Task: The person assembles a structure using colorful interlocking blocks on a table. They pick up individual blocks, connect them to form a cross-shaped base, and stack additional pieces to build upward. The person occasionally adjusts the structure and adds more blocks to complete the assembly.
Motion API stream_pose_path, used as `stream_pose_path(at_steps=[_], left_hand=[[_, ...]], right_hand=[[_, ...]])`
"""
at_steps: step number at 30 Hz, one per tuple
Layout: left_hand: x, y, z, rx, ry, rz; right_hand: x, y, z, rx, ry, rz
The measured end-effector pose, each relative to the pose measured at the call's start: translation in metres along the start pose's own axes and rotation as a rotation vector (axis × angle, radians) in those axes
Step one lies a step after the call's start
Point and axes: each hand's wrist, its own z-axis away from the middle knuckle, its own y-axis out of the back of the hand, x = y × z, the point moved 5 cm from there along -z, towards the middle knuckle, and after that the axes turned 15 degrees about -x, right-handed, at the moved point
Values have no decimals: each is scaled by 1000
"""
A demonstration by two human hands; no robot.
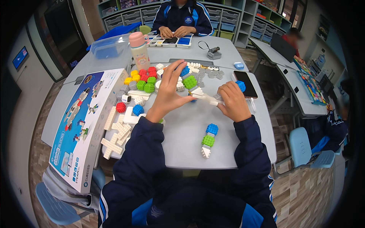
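My right hand (234,100) is closed with its fingertips on a white building-block piece (207,97), held above the grey table. At the left end of the piece is a green cube block (189,82), with a blue block (184,71) just beyond it; whether these are joined I cannot tell. Another blue block (240,86) shows behind my right knuckles. My left hand (167,93) is open, thumb and fingers spread, its thumb tip close to the white piece. Nearer me stands a small stack (208,140) of blue, green and white blocks, lying on the table.
Left are several loose red, green and yellow blocks (143,79), white beams (118,135), a large box (85,125) and a pink-capped bottle (140,51). A phone (246,81) lies right. Across the table a person handles a parts tray (182,45).
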Motion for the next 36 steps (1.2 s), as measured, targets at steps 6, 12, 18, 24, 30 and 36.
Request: stream_pose_path(at_steps=[6, 12, 18, 24, 30, 36], left_hand=[[1, -1, 2, 12, -10, -8], [4, -2, 3, -2, -28, -43], [5, 0, 0, -49, -29, -18], [-1, 8, -2, 1, -9, 130], [-12, 9, 0, 0, 20, 53], [-16, 8, 2, 25, 38, 80]], right_hand=[[1, -2, 2, 14, 8, -24], [4, -6, 4, 17, 1, -39], [5, -10, 3, 41, 0, -83], [9, -5, 3, 68, -29, -60], [7, -4, 3, 48, -15, -33], [4, -2, 3, 48, 18, 14]])
